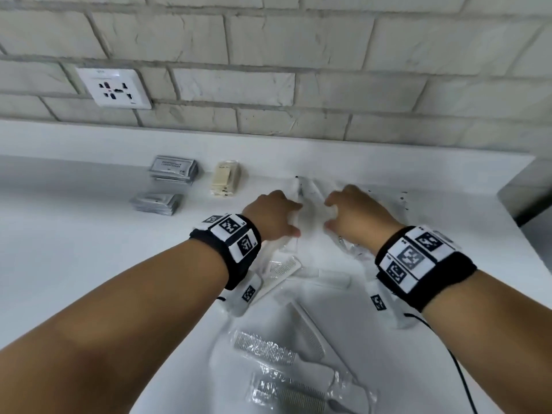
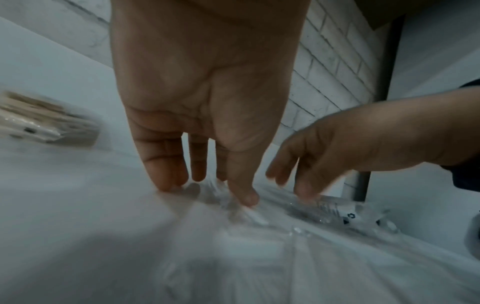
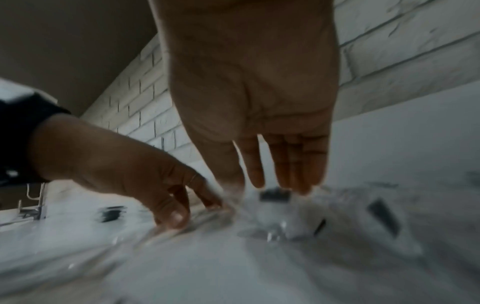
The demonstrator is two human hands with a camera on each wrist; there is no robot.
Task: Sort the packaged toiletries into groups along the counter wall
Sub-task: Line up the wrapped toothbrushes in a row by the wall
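A loose pile of clear-wrapped packets (image 1: pixel 310 210) lies near the wall at centre right. My left hand (image 1: pixel 274 213) and right hand (image 1: pixel 358 213) flank it, fingers down on the plastic. In the left wrist view my left hand (image 2: pixel 207 185) has straight fingers with their tips pressing the wrappers (image 2: pixel 324 207). The right wrist view shows my right hand (image 3: pixel 265 181) the same way, fingertips touching the crinkled packets (image 3: pixel 272 226). Neither hand curls round a packet. Motion blur hides what is inside the wrappers.
Two stacks of silver sachets (image 1: pixel 173 170) (image 1: pixel 156 203) and a beige packet stack (image 1: pixel 225 179) sit by the wall to the left. Wrapped white combs (image 1: pixel 283 268) (image 1: pixel 268 348) lie near me. A wall socket (image 1: pixel 115 88) is upper left. The counter's edge (image 1: pixel 507 234) falls away at right.
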